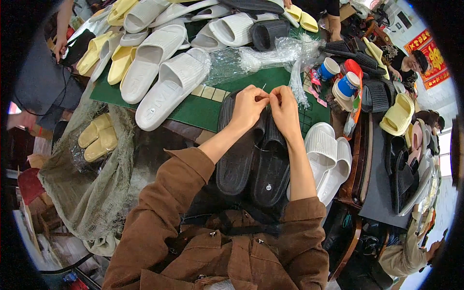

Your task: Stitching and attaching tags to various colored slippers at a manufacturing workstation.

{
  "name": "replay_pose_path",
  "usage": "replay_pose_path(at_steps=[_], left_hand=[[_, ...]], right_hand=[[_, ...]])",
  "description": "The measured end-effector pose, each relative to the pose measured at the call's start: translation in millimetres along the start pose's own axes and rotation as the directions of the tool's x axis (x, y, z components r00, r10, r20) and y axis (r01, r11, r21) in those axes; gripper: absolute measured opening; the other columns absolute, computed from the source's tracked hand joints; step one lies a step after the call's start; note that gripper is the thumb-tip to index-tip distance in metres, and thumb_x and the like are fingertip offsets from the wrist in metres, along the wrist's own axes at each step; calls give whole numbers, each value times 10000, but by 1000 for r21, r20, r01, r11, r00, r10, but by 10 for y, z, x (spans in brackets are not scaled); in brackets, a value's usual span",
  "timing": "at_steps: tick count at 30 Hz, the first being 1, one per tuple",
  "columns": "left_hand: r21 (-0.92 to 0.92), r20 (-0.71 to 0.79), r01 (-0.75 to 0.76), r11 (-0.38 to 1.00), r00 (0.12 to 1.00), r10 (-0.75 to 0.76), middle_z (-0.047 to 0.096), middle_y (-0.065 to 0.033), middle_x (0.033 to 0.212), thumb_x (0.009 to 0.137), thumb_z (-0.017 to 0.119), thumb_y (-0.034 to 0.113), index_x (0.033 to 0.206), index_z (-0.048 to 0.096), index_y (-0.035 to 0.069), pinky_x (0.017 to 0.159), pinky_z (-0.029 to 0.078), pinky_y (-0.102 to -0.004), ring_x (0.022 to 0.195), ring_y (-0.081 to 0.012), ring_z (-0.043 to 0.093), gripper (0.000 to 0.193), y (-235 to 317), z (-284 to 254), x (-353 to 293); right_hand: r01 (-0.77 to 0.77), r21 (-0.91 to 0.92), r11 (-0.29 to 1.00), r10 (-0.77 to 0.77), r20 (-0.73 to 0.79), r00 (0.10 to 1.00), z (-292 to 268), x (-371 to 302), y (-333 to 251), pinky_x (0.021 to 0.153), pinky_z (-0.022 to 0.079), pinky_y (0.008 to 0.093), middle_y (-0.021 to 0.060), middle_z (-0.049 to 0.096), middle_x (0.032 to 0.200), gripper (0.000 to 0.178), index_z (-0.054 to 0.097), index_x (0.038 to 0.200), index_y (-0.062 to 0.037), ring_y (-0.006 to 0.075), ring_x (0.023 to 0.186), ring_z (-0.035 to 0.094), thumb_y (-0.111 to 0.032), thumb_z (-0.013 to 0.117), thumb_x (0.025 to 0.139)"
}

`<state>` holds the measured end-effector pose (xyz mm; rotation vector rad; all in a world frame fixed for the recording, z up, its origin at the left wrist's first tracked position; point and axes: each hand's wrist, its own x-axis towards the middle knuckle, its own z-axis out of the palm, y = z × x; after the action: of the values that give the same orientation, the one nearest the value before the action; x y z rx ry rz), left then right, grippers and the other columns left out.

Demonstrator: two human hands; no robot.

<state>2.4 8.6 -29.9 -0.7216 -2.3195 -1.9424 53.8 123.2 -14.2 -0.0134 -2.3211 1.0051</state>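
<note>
A pair of black slide slippers (236, 166) lies side by side in front of me, toes away, over the table's near edge. Above their straps my left hand (249, 107) and my right hand (284, 111) meet, each closed in a fingertip pinch. A thin pale strand (264, 87) shows between the fingertips, and a fine line crosses the slippers below. Where the strand runs is partly hidden by my fingers. Beyond my hands, bunches of clear plastic strands (302, 58) lie on clear plastic bags (237, 65).
Grey slides (171, 89) and yellow slides (94, 53) pile up on the green mat (193, 108). White slides (321, 150) sit right of my arm. Blue-and-white cups (348, 84) stand at right. A sack (89, 193) hangs at left. Other people work around the table.
</note>
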Motion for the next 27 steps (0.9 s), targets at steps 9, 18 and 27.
replay_pose_path(at_steps=[9, 18, 27], left_hand=[[-5, -3, -35, 999, 999, 35, 594, -121, 734, 739, 696, 63, 794, 671, -13, 621, 476, -330, 685, -230, 614, 97, 27, -18, 49], [-309, -56, 69, 949, 994, -91, 607, -30, 676, 820, 647, 88, 819, 631, -14, 578, 438, -250, 615, -81, 529, 103, 13, -50, 118], [-290, -64, 73, 954, 993, -95, 606, -24, 680, 836, 640, 95, 811, 620, -19, 574, 430, -248, 612, -74, 516, 119, 23, -60, 122]], right_hand=[[-145, 75, 987, 149, -45, 988, 43, -30, -36, 625, 446, 325, 127, 545, 794, 77, 536, 859, 6, 222, 682, 547, -62, 561, 835], [-252, 60, 966, 249, 59, 967, 6, -46, -104, 567, 441, 286, 112, 633, 793, 92, 566, 884, 5, 148, 591, 547, -79, 580, 848], [-173, 95, 980, 177, -33, 984, 16, -53, -102, 570, 440, 279, 101, 608, 724, 69, 564, 870, -3, 140, 607, 547, -55, 596, 838]])
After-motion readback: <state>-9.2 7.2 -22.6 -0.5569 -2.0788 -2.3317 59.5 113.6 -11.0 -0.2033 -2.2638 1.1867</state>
